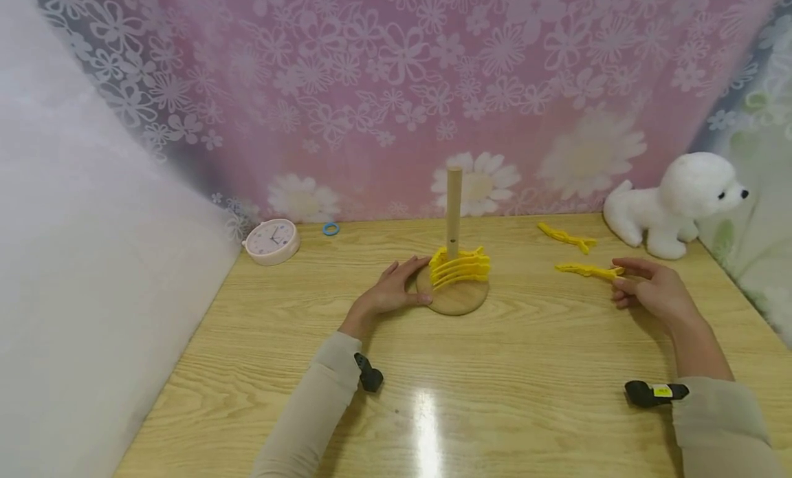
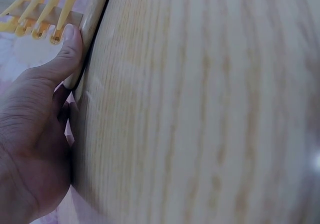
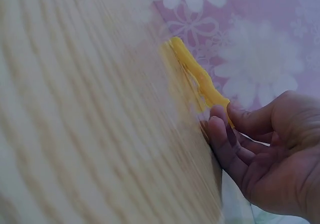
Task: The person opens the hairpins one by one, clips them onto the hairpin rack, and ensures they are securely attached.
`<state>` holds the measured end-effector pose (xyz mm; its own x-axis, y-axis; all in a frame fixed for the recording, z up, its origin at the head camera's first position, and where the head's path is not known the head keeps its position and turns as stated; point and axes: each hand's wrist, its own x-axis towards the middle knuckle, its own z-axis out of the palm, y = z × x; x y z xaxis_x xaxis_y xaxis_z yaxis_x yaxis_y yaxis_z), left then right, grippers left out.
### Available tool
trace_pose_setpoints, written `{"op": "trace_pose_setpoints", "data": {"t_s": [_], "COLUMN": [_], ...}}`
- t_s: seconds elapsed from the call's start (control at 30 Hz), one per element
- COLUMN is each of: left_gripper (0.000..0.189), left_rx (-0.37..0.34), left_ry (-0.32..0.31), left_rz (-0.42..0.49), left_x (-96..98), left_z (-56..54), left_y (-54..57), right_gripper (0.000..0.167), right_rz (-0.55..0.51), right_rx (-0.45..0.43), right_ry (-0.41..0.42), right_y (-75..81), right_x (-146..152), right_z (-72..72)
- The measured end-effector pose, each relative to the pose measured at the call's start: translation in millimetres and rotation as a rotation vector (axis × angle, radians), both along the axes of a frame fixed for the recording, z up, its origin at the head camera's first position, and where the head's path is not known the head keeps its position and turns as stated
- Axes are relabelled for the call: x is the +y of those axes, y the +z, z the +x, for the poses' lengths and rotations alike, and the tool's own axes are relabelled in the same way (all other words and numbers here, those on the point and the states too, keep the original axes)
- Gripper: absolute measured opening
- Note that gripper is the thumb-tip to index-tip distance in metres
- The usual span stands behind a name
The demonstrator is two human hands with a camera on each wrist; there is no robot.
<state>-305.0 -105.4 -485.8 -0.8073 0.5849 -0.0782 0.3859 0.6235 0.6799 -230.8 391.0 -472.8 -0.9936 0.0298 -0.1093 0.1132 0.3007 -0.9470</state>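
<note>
Around the bottom of the upright wooden rod [image 1: 454,210] sit several yellow hair clips [image 1: 460,267], stacked on the round wooden base [image 1: 458,302]. My left hand [image 1: 390,290] holds the left edge of that base, thumb at the front and fingers toward the back. In the left wrist view the thumb [image 2: 70,48] lies against the base's rim, close to the clip ends. On the right, my right hand [image 1: 658,289] pinches the forked end of another yellow hair clip [image 3: 200,78] between thumb and fingers, low over the table. One more hair clip [image 1: 566,237] lies behind it.
A white toy dog [image 1: 674,203] stands at the back right corner. At the back left are a round pale clock [image 1: 272,242] and a small blue ring [image 1: 331,229]. A flowered curtain [image 1: 371,120] hangs along the table's back edge.
</note>
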Motion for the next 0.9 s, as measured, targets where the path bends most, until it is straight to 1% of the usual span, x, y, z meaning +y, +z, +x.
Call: {"op": "trace_pose_setpoints", "data": {"t_s": [0.1, 0.2, 0.3, 0.4, 0.53, 0.67, 0.77, 0.9], "left_gripper": [0.089, 0.089, 0.090, 0.089, 0.089, 0.089, 0.089, 0.089], "left_rx": [0.005, 0.006, 0.004, 0.003, 0.002, -0.006, -0.008, -0.009], "left_ry": [-0.002, -0.002, -0.001, -0.002, 0.000, 0.007, 0.008, 0.008], "left_rz": [-0.004, -0.003, -0.003, -0.006, -0.010, -0.007, -0.002, -0.003], "left_x": [-0.4, -0.6, -0.6, -0.6, -0.7, -0.9, -0.7, -0.4], "left_z": [-0.1, -0.3, 0.2, 0.2, 0.0, 0.0, 0.2, -0.3], "left_y": [-0.8, -1.2, -1.0, -1.3, -1.4, -2.3, -2.3, -1.4], "right_gripper": [0.025, 0.023, 0.022, 0.028, 0.032, 0.032, 0.034, 0.035], "right_rz": [-0.039, -0.050, -0.018, 0.035, 0.092, 0.124, 0.135, 0.116], "right_rx": [-0.028, -0.017, -0.006, 0.002, 0.049, 0.113, 0.146, 0.179], "right_ry": [0.017, 0.034, 0.049, 0.068, 0.073, 0.038, 0.008, -0.036], "right_y": [-0.1, 0.0, 0.4, 1.4, 4.7, 14.2, 27.2, 42.4], "right_x": [0, -2, -4, -8, -16, -25, -35, -52], "right_z": [0.6, 0.9, 0.6, 0.2, -0.8, -0.6, 2.3, 5.9]}}
